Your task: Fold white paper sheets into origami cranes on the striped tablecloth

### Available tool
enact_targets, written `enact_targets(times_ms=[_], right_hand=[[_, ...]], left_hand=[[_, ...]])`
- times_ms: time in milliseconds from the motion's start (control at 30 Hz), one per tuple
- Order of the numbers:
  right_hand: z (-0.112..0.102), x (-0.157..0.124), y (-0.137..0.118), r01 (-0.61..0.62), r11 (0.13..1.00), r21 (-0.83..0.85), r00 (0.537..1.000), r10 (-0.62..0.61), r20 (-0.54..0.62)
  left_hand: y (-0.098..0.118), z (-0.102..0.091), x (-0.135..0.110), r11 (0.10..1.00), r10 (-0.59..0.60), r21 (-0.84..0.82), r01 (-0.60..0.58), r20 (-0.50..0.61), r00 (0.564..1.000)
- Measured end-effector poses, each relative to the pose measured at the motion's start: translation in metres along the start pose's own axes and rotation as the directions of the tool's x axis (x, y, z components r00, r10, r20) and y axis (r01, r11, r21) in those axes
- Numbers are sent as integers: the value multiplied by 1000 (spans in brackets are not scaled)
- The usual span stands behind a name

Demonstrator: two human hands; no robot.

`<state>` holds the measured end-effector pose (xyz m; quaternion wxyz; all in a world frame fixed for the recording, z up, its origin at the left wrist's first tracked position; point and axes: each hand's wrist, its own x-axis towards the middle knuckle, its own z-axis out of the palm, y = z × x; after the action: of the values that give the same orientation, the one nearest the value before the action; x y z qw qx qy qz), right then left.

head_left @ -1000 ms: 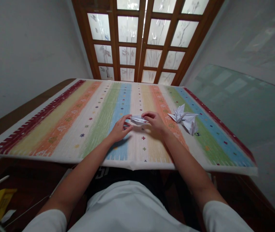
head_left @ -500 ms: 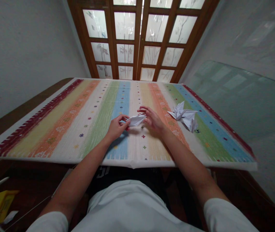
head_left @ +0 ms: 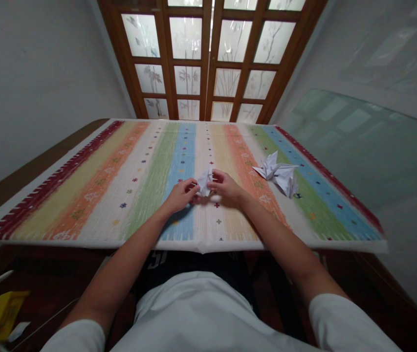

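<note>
A small piece of folded white paper [head_left: 204, 183] stands upright between my hands, just above the middle of the striped cloth. My left hand [head_left: 182, 195] pinches its left side between thumb and fingers. From the right, my right hand [head_left: 227, 187] grips the other edge, the thumb on the near face and the fingers behind. Some fingertips are hidden behind the paper. Off to the right lie white folded paper cranes [head_left: 276, 172], close together and touching; their exact number is hard to make out.
A cloth with coloured stripes [head_left: 94, 195] covers the table, its front edge close to my body. Beyond stands a wooden door with glass panes [head_left: 208, 73]. A glass panel [head_left: 369, 146] leans at the right wall. At lower left is a yellow bag-like item [head_left: 1, 315] beside a white bar.
The folded paper has turned from lying lengthwise to upright. My right hand has come down and closed on its right side; the left hand keeps its hold. The cranes stay put.
</note>
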<state>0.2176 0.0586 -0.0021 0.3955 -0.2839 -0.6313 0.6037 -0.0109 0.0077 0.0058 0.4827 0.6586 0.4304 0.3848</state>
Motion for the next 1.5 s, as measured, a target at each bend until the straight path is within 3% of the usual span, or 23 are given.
enact_targets(times_ms=[233,467,600,833,933,1033,1167,1400,1500], right_hand=[[3,1,-1,-4,997,-78,1000,1,-29],[1,3,1,31,992,-123,998,-37,-47],[1,2,0,77,985,-157,995,-85,-47],[2,3,0,14,975,-221,986,-50,-157],[3,3,-1,82,962,-261,970,-137,-199],[2,1,-5,149,903,-404,922,-275,-273],[3,-2,-11,172,820,-547,900,-356,-251],[14,-5,-14,208,818,-537,928,-338,-154],[17,-5,-15,195,822,-535,922,-340,-187]], left_hand=[[2,2,-2,969,168,200,-145,-107,980],[-1,-1,-1,968,165,211,-137,-122,979],[2,0,-2,963,161,226,-144,-59,985],[4,1,-3,972,139,196,-128,-42,989],[2,0,-2,980,128,166,-113,-79,989],[1,-1,-2,984,110,154,-88,-142,984],[0,-2,-2,984,97,163,-67,-184,978],[0,0,-4,985,100,159,-66,-216,971],[0,-1,-3,972,138,217,-88,-229,964]])
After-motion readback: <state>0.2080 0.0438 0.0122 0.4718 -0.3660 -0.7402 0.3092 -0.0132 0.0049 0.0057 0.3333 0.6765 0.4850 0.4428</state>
